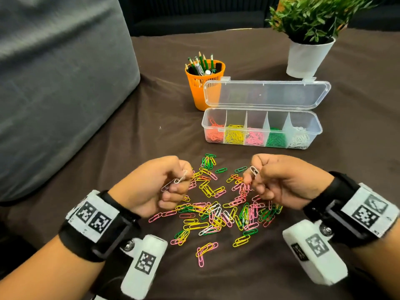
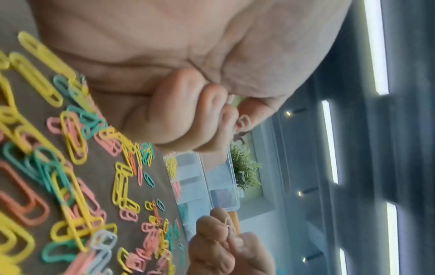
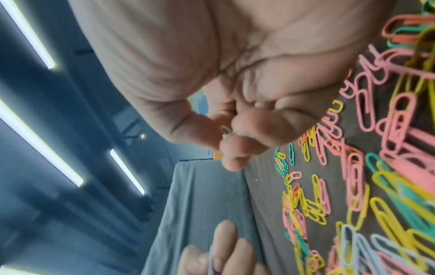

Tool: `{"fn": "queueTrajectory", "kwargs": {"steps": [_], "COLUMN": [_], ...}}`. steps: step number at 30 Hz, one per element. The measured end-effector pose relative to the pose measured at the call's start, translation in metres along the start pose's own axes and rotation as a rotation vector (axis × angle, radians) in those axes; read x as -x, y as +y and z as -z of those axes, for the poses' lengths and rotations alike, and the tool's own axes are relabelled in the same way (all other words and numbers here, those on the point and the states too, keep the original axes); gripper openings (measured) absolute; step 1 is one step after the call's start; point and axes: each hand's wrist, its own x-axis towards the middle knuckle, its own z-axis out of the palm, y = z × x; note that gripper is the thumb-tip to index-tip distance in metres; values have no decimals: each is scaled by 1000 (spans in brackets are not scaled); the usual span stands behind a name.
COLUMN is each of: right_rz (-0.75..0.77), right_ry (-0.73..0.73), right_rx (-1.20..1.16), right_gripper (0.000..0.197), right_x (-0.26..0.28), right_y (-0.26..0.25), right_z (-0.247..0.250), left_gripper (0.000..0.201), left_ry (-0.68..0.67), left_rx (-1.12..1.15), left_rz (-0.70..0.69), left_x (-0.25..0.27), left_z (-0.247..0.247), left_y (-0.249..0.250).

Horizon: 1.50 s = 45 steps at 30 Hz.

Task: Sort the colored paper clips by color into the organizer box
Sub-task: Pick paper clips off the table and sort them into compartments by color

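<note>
Left grip (image 1: 164,185) and right grip (image 1: 279,180) both curled, thumbs pinching against fingers — forearms angled inward, wrists strapped.

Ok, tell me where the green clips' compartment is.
In the head view, the green clips fill the organizer box's fourth compartment from the left, between the pink clips and the white clips.

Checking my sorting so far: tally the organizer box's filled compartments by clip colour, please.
Orange clips: 1
Yellow clips: 1
Pink clips: 1
Green clips: 1
White clips: 1
Total: 5 compartments filled in the organizer box
</note>
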Motion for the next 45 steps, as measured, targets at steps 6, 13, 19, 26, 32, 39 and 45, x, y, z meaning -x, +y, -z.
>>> {"fn": "queueTrajectory", "kwargs": {"steps": [6,13,19,26,32,39,45], "right_rz": [29,254,567,726,739,743,739], "right_ry": [112,540,903,917,856,840,800], "right_rx": [-206,-251,460,-3,-99,-64,-192], "right_gripper": [33,33,39,47,42,45,49], "right_x": [-6,-22,-36,-52,-52,-56,-52], "right_y": [-6,-48,-82,-72,-68,-65,-63], "right_z": [14,52,83,108,123,131,136], "left_gripper": [16,29,18,44,64,76,70], "left_ry": [-18,-221,-46,212,196,101,43], "left_rx": [278,292,606,515,473,361,223], "left_rz": [2,112,-16,-182,-290,-290,-283], "left_x": [-17,-70,-154,-220,-233,-219,-177], "left_z": [-8,-61,-135,-178,-184,-192,-165], "left_y": [-1,39,93,103,97,96,114]}}
